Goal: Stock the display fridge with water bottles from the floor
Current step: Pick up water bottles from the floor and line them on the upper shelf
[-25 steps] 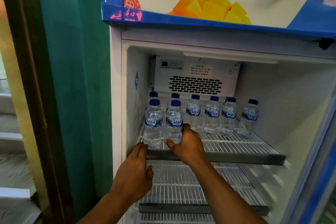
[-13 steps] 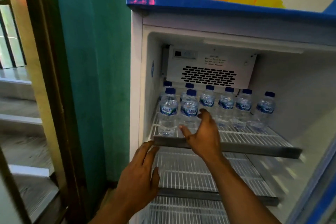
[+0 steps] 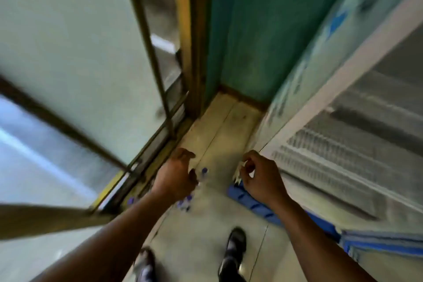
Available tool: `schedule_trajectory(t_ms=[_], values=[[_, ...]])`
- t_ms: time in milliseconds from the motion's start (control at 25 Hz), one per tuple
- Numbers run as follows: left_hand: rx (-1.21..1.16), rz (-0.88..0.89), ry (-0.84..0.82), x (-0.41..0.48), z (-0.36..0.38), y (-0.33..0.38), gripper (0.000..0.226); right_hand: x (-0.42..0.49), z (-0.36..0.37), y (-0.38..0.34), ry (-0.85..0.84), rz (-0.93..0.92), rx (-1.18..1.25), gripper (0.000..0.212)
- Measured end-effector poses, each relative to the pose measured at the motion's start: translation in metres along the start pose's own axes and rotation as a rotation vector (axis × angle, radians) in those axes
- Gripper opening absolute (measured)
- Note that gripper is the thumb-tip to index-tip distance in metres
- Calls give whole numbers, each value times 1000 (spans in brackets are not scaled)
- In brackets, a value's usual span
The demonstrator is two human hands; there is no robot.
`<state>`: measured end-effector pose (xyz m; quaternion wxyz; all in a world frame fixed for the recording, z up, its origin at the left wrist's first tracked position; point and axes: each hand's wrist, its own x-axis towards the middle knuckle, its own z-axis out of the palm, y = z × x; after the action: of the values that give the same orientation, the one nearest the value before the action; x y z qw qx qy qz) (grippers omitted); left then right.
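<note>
Pale tiled floor (image 3: 219,126) beside the white display fridge (image 3: 343,84): clear blue-capped water bottles (image 3: 185,202) sit just under the left grip (image 3: 176,174), which is loosely curled and empty (fetching step). Blur hides whether the right grip (image 3: 261,178) holds anything. Next: close round one bottle.

Both arms stretched out and down in front. Left arm (image 3: 119,240) comes in from the bottom left, right arm (image 3: 320,247) from the bottom right, and they angle toward each other a bit. Both are bare. Left hand (image 3: 177,175) is back-up with a fairly straight wrist, fingers spread and loosely curved like a claw, thumb out to the side, not gripping anything as far as I can see. Right hand (image 3: 261,178) sits about level with it and well apart, back facing up, fingers curled in tighter, thumb close to the index. Is it pinching something? Honestly can't tell, it's all motion blur.
</note>
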<state>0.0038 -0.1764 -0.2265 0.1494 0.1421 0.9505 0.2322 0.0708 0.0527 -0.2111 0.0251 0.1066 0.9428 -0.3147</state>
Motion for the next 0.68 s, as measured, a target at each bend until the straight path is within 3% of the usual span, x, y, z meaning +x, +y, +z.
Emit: schedule_trajectory(t_ms=[120, 240, 320, 400, 560, 680], values=[[-20, -332, -124, -37, 70, -112, 46, -19, 141, 30, -391, 210, -27, 11], [-37, -561, -231, -66, 161, -221, 50, -31, 290, 69, -626, 369, -50, 10], [-57, -665, -254, -73, 222, -288, 60, -29, 385, 96, -674, 430, -75, 11], [-45, -704, -227, -63, 269, -342, 70, -17, 461, 116, -695, 377, -138, 18], [7, -629, -102, -8, 360, -452, 89, 27, 616, 148, -669, 159, -304, 45], [-17, -578, 15, 35, 403, -507, 96, 65, 695, 168, -605, 144, -455, 62]])
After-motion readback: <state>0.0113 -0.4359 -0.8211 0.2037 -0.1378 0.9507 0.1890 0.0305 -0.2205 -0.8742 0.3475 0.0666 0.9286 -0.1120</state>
